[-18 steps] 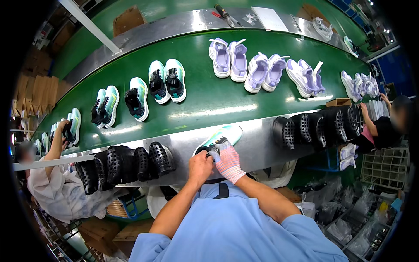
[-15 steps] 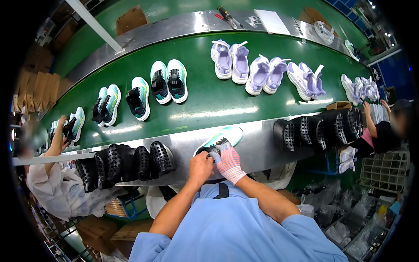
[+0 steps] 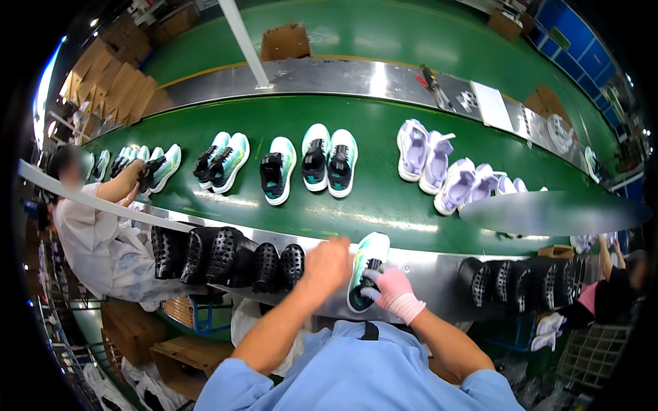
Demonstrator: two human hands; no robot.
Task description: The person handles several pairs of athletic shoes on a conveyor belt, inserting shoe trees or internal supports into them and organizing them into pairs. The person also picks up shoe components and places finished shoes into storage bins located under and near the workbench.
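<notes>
A: Fingers first: how do they stand in the head view?

B: On the right hand (image 3: 392,288), in a pink-striped cloth glove (image 3: 399,296) with pale grey tips, thumb and forefinger are parted, their tips at the black opening of a mint-green and white sneaker (image 3: 367,268) with a white sole. Whether they pinch it, I cannot tell.

A: And the other?

B: The bare left hand (image 3: 329,262) is just beside the sneaker, blurred. I cannot tell whether its fingers are pressed together.

A: Where does the sneaker lie?

B: On the grey steel bench (image 3: 435,268), toe at the far edge, heel toward the near edge.

A: What else is there?

B: Rounded black forms dotted with holes (image 3: 225,255) line the bench toward its left end, and a similar black row (image 3: 519,282) toward its right. Past the far edge, the flat green belt (image 3: 373,209) carries matching mint-green sneakers (image 3: 315,152) leftward and lilac-and-white sneakers (image 3: 412,147) rightward. Near its left end, a co-worker in white (image 3: 92,229) reaches to a mint-green one.
</notes>
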